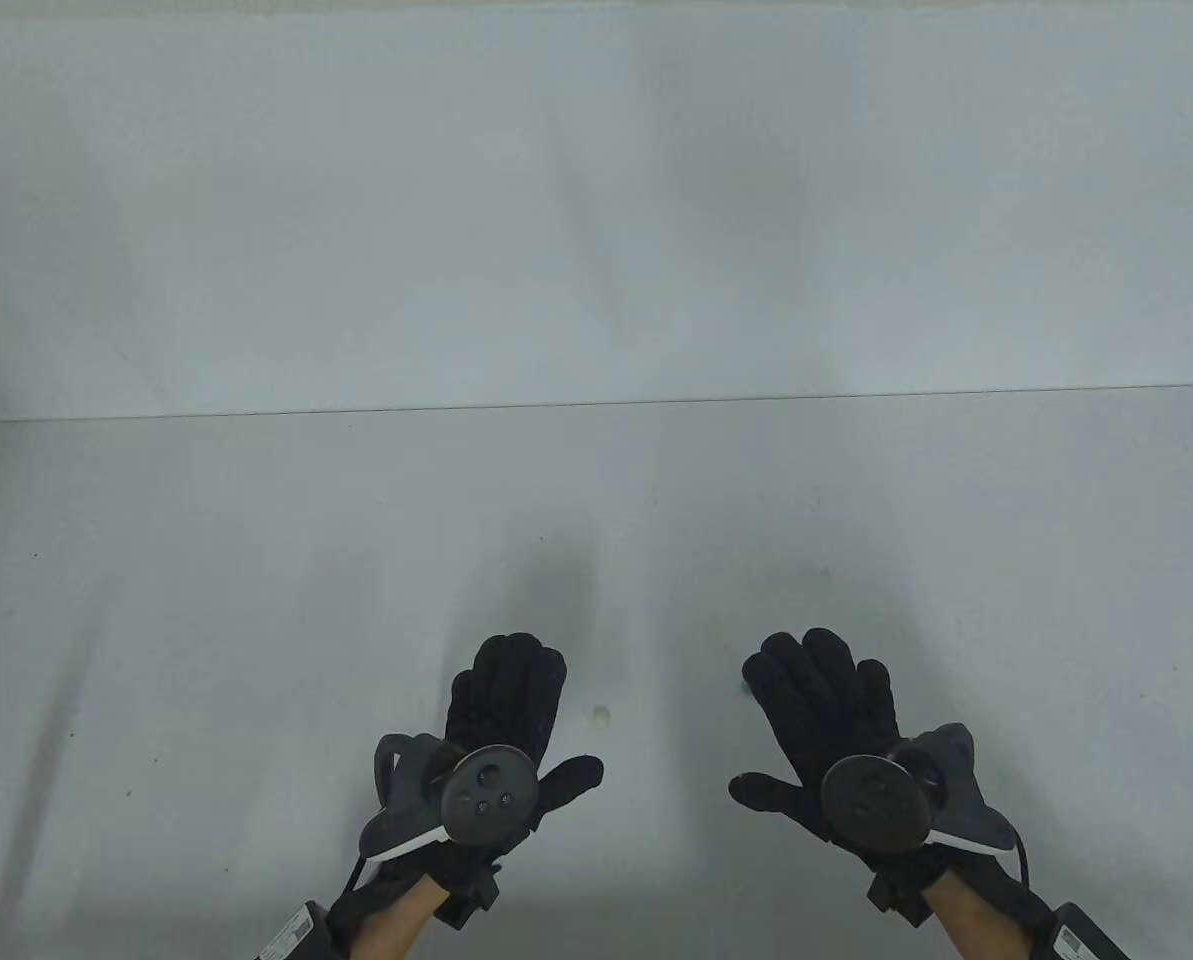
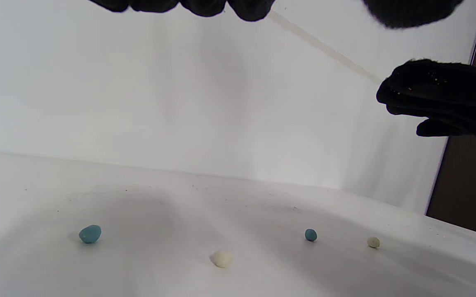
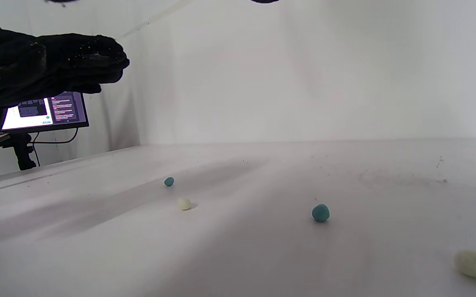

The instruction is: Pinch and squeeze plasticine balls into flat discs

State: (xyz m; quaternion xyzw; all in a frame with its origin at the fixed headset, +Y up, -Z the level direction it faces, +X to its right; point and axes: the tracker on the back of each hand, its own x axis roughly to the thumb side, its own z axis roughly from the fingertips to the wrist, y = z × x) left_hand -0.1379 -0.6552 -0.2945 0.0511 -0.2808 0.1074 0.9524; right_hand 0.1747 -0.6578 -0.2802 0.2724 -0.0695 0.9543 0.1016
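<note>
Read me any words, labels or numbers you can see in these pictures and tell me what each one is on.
Nothing can be read.
Monitor, right wrist view: lines of on-screen text, too small and blurred to read.
White labels on the wrist units at the bottom of the table view: print too small to read.
Left hand, right hand, trackers, plasticine balls and table: no text.

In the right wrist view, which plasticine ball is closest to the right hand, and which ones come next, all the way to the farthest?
1. Near cream ball: bottom right corner, closest to the right hand.
2. Near blue ball: mid-table.
3. Far cream ball: further left.
4. Far blue ball: just behind that one, farthest.
</note>
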